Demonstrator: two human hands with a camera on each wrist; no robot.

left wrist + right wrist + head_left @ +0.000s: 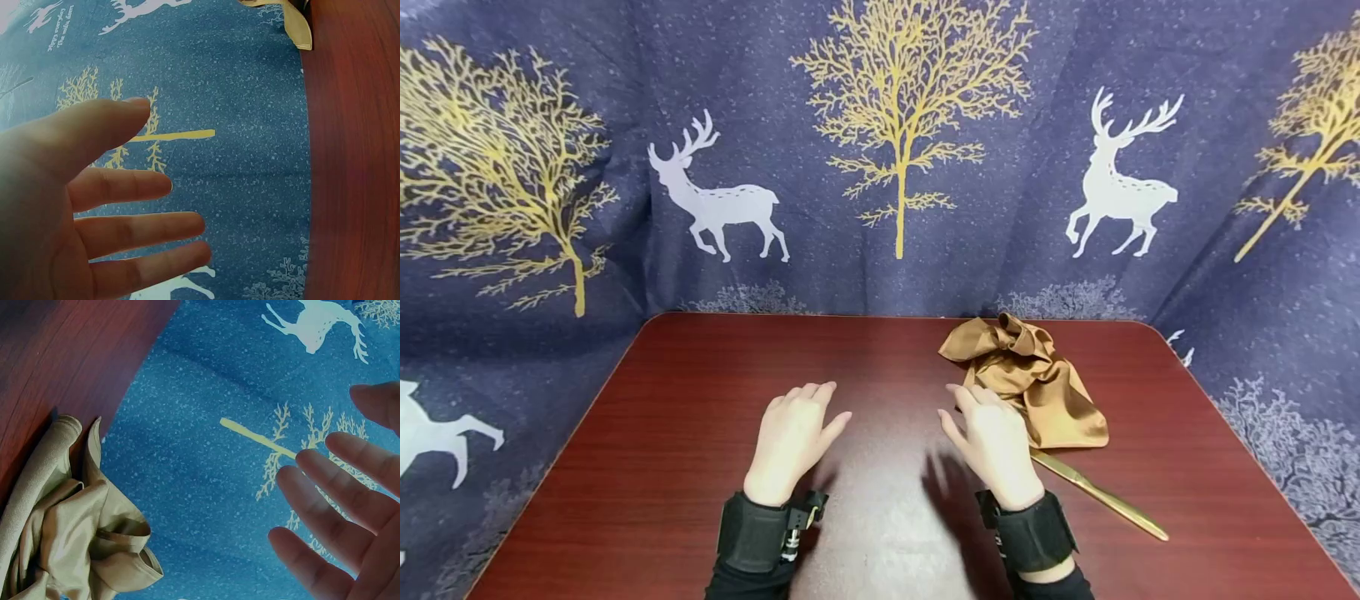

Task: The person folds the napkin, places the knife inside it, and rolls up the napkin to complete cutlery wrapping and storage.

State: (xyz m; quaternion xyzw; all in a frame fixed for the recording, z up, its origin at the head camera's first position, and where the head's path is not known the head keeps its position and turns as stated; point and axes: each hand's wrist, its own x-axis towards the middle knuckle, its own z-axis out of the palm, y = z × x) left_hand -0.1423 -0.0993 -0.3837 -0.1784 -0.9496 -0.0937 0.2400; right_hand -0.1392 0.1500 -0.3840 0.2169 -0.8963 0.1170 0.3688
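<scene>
Both hands hover over a dark red wooden table, fingers spread and nothing held. The left hand [792, 437] is left of the middle; the left wrist view shows its relaxed fingers [144, 231] and thumb apart. On the right, the right hand [996, 442] is just in front of a crumpled golden-brown satin cloth [1060, 400], which has a knot at its top. In the right wrist view the cloth [69, 531] lies at the lower left, apart from the spread fingers [331, 512]. A gold knife [1105, 497] lies right of that hand, its upper end hidden by the hand or cloth.
The table [685, 400] has rounded far corners. Behind it and along both sides hangs a blue curtain [865, 283] printed with gold trees and white deer. Each wrist wears a black strap [756, 533] with a small device.
</scene>
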